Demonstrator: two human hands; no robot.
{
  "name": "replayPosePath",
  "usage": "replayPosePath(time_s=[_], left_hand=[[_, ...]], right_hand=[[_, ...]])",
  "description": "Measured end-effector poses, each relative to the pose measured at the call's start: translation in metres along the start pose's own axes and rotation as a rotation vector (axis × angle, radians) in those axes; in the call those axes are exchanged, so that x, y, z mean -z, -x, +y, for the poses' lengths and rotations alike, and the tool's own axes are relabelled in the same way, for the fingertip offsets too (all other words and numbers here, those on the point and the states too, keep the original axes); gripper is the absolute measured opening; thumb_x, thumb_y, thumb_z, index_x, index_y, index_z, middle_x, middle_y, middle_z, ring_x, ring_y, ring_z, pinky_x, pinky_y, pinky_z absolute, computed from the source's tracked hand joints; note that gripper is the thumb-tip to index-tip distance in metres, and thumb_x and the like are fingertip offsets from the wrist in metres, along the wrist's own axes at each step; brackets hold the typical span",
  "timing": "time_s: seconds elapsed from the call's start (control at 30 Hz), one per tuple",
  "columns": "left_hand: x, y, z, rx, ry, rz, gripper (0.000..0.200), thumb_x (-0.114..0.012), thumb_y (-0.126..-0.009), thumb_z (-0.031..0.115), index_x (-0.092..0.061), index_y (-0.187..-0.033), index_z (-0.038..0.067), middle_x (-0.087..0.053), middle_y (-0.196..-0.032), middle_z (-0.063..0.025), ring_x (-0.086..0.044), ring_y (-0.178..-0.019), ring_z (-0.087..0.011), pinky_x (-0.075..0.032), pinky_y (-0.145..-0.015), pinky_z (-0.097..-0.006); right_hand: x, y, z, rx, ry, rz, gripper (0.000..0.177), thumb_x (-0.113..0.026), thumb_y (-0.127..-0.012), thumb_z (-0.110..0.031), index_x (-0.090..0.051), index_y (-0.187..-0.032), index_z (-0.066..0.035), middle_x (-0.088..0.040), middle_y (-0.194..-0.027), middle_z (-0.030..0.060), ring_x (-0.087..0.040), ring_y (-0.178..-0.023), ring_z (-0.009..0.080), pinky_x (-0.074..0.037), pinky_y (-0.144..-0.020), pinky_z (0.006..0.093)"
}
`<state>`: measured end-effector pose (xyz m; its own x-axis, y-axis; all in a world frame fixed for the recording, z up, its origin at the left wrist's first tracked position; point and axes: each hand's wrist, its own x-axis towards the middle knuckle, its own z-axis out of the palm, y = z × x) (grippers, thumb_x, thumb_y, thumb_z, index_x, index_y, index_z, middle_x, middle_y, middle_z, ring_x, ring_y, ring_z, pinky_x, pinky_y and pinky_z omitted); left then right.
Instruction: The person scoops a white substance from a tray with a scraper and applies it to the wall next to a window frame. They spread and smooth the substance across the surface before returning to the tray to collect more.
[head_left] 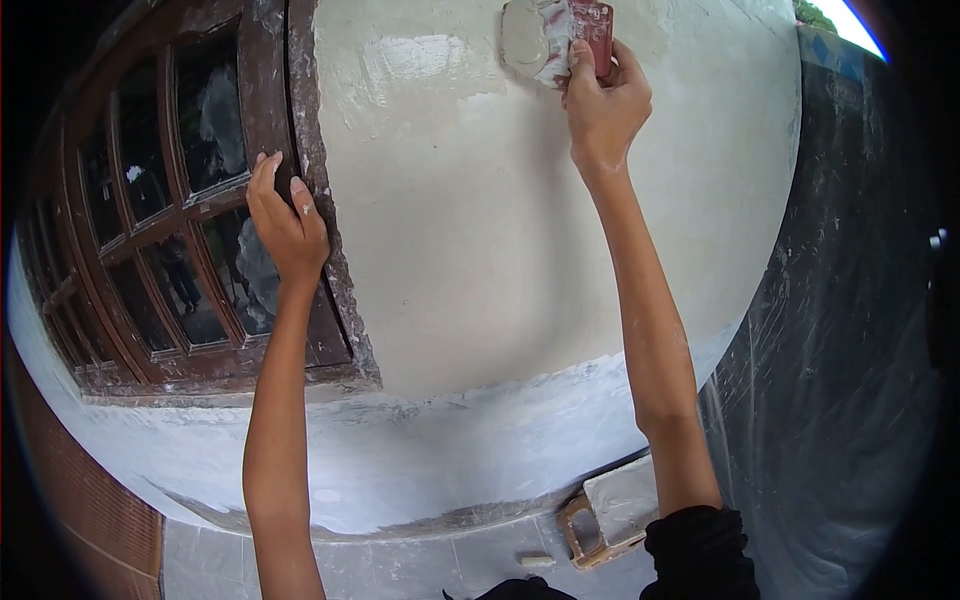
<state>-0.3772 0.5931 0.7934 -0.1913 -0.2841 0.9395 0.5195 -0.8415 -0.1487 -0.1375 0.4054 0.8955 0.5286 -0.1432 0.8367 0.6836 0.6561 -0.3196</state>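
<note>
Right fingers [581,60] pinch your red scraper [600,32]; left fingers [263,185] sit half-open on the window frame [266,90]. Excess tilt could slump the putty [524,40] off.

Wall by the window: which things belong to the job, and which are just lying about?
In use: red tool in the right hand, pale paste, wall.
Seemingly lying about: small pale piece on the floor; smeared stool-like thing, though possibly for the job.

No readable text — no labels, numbers or signs.
</note>
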Motion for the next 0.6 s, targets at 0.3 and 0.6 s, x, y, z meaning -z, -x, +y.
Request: replayPosePath(time_s=[0.3,0.6], left_hand=[[-0.001,0.002,-0.001,-0.007,0.019,0.014,0.035,-0.049,-0.096,0.013,-0.050,-0.127,-0.004,-0.055,-0.126,-0.0218,-0.050,-0.124,-0.0416,-0.037,-0.105,-0.0501],[-0.003,0.003,-0.006,-0.012,0.072,0.033,0.035,-0.050,-0.095,0.012,-0.051,-0.127,-0.003,-0.056,-0.126,-0.0204,-0.050,-0.124,-0.0412,-0.037,-0.105,-0.0501]], right_hand=[[0.018,0.006,0.009,-0.047,0.046,0.056,0.023,-0.065,-0.092,-0.013,-0.066,-0.106,0.006,-0.070,-0.078,0.0107,-0.064,-0.063,0.0146,-0.051,-0.059,0.0284],[-0.063,0.081,-0.034,0.496,0.068,-0.238,0.018,-0.066,-0.086,-0.007,-0.063,-0.100,0.005,-0.064,-0.067,0.0180,-0.063,-0.054,0.0274,-0.049,-0.054,0.0334]])
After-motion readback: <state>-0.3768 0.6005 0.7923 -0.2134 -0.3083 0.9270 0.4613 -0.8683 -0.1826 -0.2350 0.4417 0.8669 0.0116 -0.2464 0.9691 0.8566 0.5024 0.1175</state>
